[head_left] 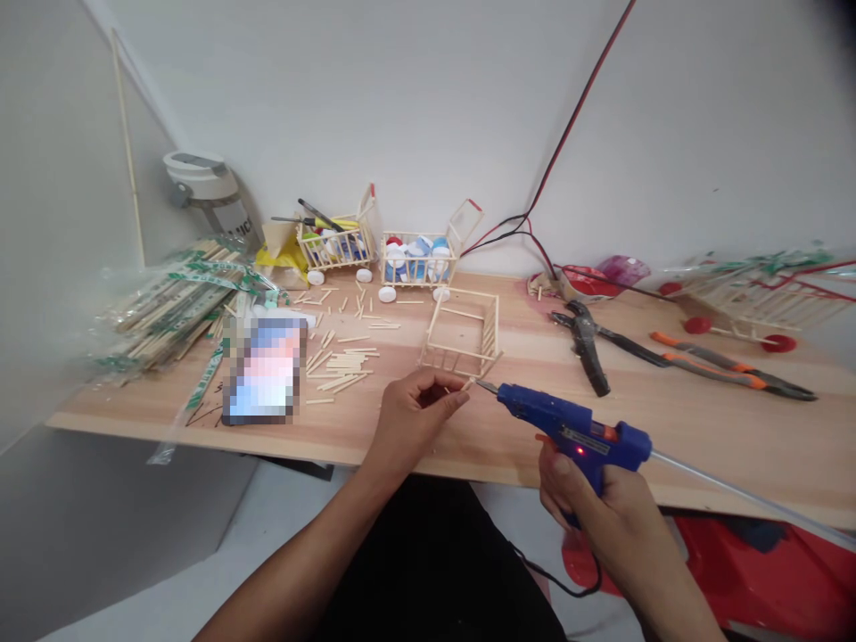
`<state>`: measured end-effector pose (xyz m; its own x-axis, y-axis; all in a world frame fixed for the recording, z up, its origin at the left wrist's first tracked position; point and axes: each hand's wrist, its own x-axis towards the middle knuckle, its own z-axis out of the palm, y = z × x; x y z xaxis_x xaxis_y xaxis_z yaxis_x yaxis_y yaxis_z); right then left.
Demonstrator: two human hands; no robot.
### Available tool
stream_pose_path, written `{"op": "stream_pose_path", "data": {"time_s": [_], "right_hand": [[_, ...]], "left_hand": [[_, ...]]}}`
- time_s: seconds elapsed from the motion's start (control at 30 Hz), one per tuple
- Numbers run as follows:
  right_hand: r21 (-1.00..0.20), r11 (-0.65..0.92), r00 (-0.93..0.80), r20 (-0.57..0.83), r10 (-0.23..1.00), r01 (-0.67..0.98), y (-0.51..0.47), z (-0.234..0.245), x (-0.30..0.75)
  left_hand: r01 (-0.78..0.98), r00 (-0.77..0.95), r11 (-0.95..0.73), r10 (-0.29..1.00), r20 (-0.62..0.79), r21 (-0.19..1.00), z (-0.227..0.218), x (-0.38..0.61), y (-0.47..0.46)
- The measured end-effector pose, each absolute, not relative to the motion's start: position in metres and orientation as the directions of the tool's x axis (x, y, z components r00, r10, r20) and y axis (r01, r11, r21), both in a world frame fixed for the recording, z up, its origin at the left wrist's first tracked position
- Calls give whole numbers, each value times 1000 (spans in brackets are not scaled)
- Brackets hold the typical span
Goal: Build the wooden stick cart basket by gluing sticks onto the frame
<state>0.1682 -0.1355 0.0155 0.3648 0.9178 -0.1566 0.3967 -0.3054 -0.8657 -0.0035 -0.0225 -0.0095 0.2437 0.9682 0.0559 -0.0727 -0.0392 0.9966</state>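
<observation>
The left hand [411, 421] pinches a thin wooden stick [466, 384] beside a wheel-less, unfinished pale wooden-stick cart frame [493, 330] on the light wooden worktop [468, 446]. The right hand [602, 513] grips a blue hot-glue gun [572, 421]. Behind, two wheeled wooden-stick carts [421, 276] look complete.

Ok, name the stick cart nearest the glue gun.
The wheel-less frame just beyond the left hand; the carts by the wall and the one at right have wheels.

A white wall [348, 107] rises behind a light wood-grain bench [728, 446] and meets a grey wall [53, 223] near the bench's back left corner. Red and black cables [572, 125] run down the white wall towards the back edge. Below the front edge lies a pale floor [201, 562], with a red object [755, 571] beneath the right end. The light is soft and even.
</observation>
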Motion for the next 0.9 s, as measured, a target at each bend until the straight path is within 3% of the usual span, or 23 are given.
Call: {"op": "stream_pose_path", "data": {"time_s": [0.27, 0.53, 0.77, 0.9], "right_hand": [[-898, -205, 364, -55, 930, 388, -131, 13, 171], [-786, 90, 260, 307, 915, 611, -122, 11, 196], [-805, 62, 233, 243, 942, 591, -123, 20, 182], [-756, 166, 191, 361, 913, 633, -127, 21, 188]], "left_hand": [[-131, 268, -44, 960, 78, 990, -9, -3, -22], [-145, 341, -195, 910, 234, 970, -8, -4, -22], [-145, 322, -116, 933, 158, 983, -8, -3, -20], [-86, 299, -155, 938, 174, 984, -10, -4, -19]]}}
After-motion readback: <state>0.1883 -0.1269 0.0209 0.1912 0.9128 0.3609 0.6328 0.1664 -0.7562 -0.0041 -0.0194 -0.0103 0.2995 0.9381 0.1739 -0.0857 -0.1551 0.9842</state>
